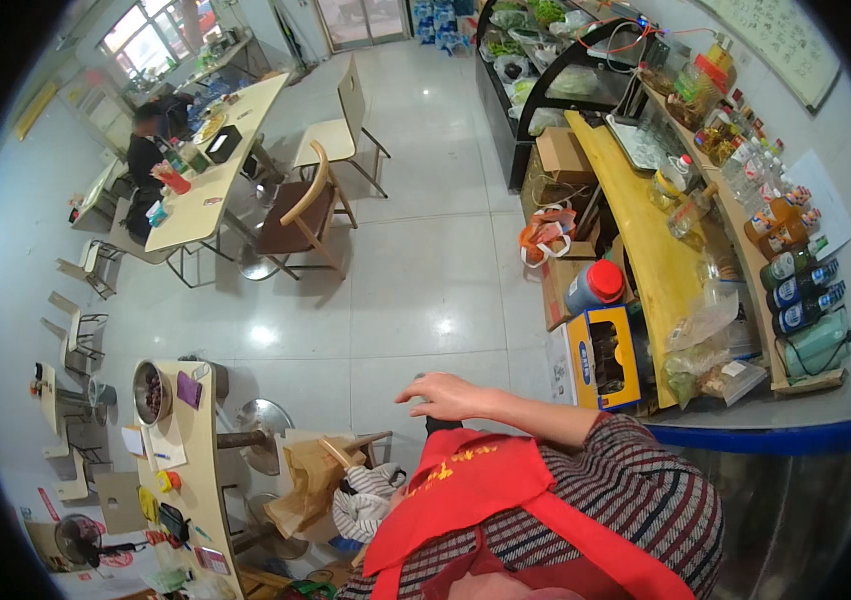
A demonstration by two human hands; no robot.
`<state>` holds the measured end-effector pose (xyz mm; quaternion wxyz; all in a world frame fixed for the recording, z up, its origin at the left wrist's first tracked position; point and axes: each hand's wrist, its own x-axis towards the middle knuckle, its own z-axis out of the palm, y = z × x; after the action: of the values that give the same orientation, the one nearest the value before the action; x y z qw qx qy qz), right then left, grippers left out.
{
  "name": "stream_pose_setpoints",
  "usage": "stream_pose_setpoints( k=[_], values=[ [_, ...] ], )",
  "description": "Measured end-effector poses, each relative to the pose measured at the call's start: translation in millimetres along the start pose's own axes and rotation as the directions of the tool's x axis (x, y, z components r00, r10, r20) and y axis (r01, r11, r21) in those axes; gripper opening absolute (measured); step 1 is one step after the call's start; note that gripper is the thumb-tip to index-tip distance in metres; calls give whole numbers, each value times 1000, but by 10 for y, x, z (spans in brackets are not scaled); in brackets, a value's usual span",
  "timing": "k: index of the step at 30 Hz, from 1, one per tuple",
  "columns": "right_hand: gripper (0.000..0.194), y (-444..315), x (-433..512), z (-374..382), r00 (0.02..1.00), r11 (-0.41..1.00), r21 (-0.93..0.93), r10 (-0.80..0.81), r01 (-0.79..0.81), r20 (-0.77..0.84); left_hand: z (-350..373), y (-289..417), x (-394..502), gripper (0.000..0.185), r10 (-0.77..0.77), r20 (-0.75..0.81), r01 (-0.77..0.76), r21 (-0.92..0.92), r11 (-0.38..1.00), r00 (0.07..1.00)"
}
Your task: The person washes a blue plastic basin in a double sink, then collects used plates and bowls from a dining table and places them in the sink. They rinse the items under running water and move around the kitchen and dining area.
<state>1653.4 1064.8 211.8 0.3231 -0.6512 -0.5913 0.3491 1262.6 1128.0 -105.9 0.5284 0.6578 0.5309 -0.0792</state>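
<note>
My right hand (444, 396) is held out in front of me with its fingers apart and nothing in them. Its forearm comes out of a striped knit sleeve (643, 480). The red apron (470, 465) with yellow writing covers my chest, just below that hand. Only a sliver of skin (398, 493) shows at the apron's left edge; it looks like part of my left hand, and the rest is hidden. Beside it, a grey-and-white striped cloth (365, 499) and brown paper (309, 472) lie on a chair.
A table (204, 427) at left bears a metal bowl (152, 394) of dark round items. Farther off, a person (144, 154) sits at a long table (170, 229) with a wooden chair (305, 217) beside it. At right stand a yellow counter (635, 225), a bottle carton (609, 356) and a display fridge (530, 97).
</note>
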Motion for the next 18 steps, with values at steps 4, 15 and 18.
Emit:
stream_pose_setpoints(
  k=[4,15,18],
  values=[
    [37,110,762,-258,998,1000,23,13,-14,53,-266,299,762,45,-94,158,73,135,988,983],
    [35,637,2090,-1240,987,984,-102,135,-144,-92,-1379,2053,2811,40,244,66,-252,305,918,968],
    [35,746,2424,-1378,972,970,72,233,-231,-31,-1708,2611,3137,38,324,-38,-313,178,933,945]
  ],
)
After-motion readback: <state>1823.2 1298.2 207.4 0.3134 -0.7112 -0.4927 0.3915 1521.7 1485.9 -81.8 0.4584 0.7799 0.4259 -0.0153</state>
